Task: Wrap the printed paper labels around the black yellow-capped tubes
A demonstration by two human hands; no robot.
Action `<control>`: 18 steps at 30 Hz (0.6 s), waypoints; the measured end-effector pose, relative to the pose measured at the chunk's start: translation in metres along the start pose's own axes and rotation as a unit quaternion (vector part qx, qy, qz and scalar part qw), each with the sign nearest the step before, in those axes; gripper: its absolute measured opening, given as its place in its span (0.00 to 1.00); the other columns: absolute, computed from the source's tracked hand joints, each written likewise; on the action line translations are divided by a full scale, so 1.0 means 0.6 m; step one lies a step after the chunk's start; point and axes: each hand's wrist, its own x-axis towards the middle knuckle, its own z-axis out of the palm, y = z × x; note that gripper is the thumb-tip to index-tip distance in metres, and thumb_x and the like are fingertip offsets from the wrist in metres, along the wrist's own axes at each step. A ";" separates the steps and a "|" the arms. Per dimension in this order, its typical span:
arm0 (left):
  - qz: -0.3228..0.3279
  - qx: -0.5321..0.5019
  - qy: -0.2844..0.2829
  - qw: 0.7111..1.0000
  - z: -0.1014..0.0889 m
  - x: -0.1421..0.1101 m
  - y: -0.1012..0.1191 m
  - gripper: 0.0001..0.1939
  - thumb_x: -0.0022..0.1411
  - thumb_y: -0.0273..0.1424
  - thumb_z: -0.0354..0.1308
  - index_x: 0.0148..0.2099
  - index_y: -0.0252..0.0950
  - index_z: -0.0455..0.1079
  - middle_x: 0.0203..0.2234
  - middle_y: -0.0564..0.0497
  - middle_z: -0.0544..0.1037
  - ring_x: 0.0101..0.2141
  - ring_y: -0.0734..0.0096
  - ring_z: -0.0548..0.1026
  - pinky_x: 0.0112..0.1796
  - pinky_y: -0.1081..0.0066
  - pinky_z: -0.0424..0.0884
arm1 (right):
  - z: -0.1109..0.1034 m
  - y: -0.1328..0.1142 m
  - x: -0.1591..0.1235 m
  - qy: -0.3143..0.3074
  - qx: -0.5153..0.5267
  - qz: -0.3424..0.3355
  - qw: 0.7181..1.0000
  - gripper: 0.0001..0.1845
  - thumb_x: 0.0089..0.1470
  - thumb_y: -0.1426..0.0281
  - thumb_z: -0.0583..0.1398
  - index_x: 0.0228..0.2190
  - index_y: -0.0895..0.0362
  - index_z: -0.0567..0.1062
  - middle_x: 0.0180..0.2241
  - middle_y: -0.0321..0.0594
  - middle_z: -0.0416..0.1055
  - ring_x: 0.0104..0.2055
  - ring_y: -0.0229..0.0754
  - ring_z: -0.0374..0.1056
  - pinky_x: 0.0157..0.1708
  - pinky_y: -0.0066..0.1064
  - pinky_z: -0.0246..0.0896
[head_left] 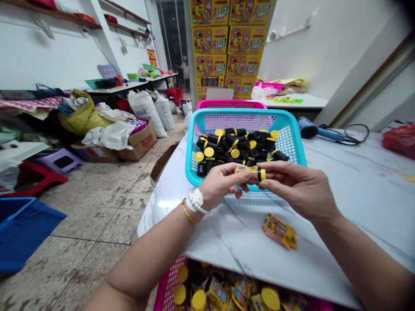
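- Well, our left hand (218,186) grasps the left part of the small tube (250,173), lying nearly level between our hands; it looks light, stiff, perhaps slippery, so we judge its two ends best to hold.
- Our right hand (300,190) pinches its yellow-and-black end.
- Beyond our grip, the turquoise basket (301,144) holds capped black tubes (210,159); nearer us, printed cards (278,231) lie on the marbled table (228,224).
- Left of our grip spreads speckled floor (119,185); far beyond stand yellow cartons (210,39).
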 end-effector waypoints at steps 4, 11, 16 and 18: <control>0.012 0.007 0.017 1.000 -0.001 0.005 -0.011 0.24 0.47 0.41 0.75 0.41 0.30 0.76 0.26 0.50 0.77 0.24 0.77 0.74 0.25 0.76 0.67 | 0.004 0.003 0.000 0.005 -0.112 -0.084 0.990 0.17 0.51 0.70 0.70 0.44 0.45 0.83 0.44 0.39 0.77 0.40 0.42 0.75 0.34 0.31 0.78; -0.035 -0.018 -0.059 0.997 -0.001 0.006 -0.021 0.26 0.49 0.45 0.73 0.44 0.31 0.77 0.29 0.48 0.79 0.27 0.73 0.77 0.28 0.74 0.71 | -0.011 0.008 -0.018 -0.029 -0.198 -0.122 0.972 0.21 0.54 0.70 0.68 0.49 0.42 0.80 0.44 0.39 0.77 0.42 0.44 0.76 0.41 0.37 0.77; -0.025 0.028 -0.030 0.999 0.006 0.002 -0.017 0.25 0.48 0.45 0.74 0.40 0.30 0.77 0.29 0.47 0.79 0.25 0.74 0.76 0.27 0.74 0.70 | -0.008 0.017 -0.034 -0.003 -0.181 -0.106 0.978 0.19 0.53 0.70 0.69 0.47 0.43 0.81 0.43 0.39 0.78 0.41 0.47 0.77 0.42 0.42 0.78; 0.022 0.045 -0.007 0.999 0.019 -0.003 -0.016 0.21 0.51 0.43 0.73 0.39 0.31 0.77 0.25 0.50 0.78 0.24 0.77 0.74 0.28 0.75 0.70 | -0.001 0.013 -0.035 0.040 -0.178 -0.106 0.977 0.16 0.51 0.70 0.70 0.43 0.43 0.82 0.41 0.39 0.78 0.40 0.47 0.76 0.39 0.41 0.78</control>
